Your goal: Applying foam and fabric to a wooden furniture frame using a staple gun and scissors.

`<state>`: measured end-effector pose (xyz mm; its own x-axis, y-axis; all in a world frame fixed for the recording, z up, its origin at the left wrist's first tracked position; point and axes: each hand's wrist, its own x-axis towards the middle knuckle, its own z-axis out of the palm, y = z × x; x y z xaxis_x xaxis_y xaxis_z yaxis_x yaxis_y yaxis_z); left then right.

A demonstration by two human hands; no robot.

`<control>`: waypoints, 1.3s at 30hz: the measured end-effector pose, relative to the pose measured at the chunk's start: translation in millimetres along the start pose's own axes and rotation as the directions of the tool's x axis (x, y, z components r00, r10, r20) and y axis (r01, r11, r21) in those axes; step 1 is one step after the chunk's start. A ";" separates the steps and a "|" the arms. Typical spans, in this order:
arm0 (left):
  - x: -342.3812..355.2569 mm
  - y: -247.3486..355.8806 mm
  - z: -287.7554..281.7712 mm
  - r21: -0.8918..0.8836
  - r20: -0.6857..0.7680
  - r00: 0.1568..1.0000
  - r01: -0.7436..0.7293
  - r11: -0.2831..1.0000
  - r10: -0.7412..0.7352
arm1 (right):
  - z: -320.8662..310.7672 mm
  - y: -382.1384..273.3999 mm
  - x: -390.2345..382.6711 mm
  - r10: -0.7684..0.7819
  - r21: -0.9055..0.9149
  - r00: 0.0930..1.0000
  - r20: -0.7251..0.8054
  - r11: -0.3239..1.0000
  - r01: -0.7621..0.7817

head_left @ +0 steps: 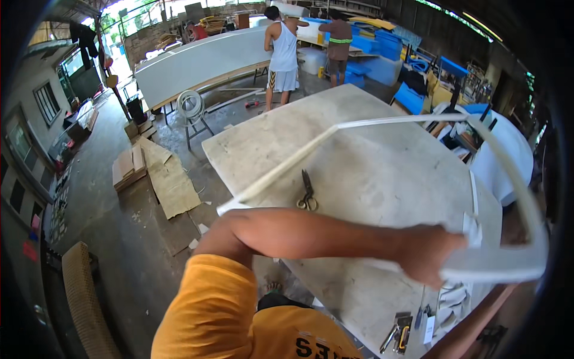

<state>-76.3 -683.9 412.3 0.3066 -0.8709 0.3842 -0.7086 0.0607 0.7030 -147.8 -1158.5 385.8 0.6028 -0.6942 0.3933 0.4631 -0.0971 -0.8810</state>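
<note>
My left hand point(429, 254), at the end of an orange-sleeved arm that crosses in front of me, is closed round the near side of a large white frame point(487, 263). This open frame has angled corners and a wide, flat near right part. It stretches over a pale worktable point(382, 173), which shows through its middle. My right forearm point(478, 320) rises from the lower right toward the frame's near right corner; the right hand itself is hidden there. Scissors point(307, 194) with brass-coloured handles lie on the table inside the frame's outline.
By the table's near edge lie a staple gun or similar hand tool point(403, 332), a screwdriver point(418, 317) and crumpled white scraps point(452, 304). Two people point(284, 51) stand beyond, near a long white panel point(203, 63). A woven bench point(86, 299) and cardboard point(167, 179) are at left.
</note>
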 end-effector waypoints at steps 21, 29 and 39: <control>-85.9 63.8 -292.2 -0.489 -0.832 0.475 -0.382 0.784 -0.287 | 412.5 237.7 -412.2 0.626 -0.054 0.316 0.713 0.499 -0.865; -236.0 33.3 -277.9 -0.318 -0.809 0.581 -0.561 0.764 0.090 | 330.0 273.4 -355.9 0.518 -0.225 0.576 0.633 0.835 -0.503; -400.8 -184.6 -53.7 -0.684 -0.589 0.127 -0.604 0.409 -0.798 | 96.9 293.7 -280.8 0.450 -0.736 0.840 0.302 0.671 -0.094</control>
<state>-34.3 -319.9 160.7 0.9787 0.1286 -0.1597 -0.0404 0.8846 0.4647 -118.1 -923.0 42.2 0.9114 -0.4113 0.0138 -0.2241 -0.5242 -0.8216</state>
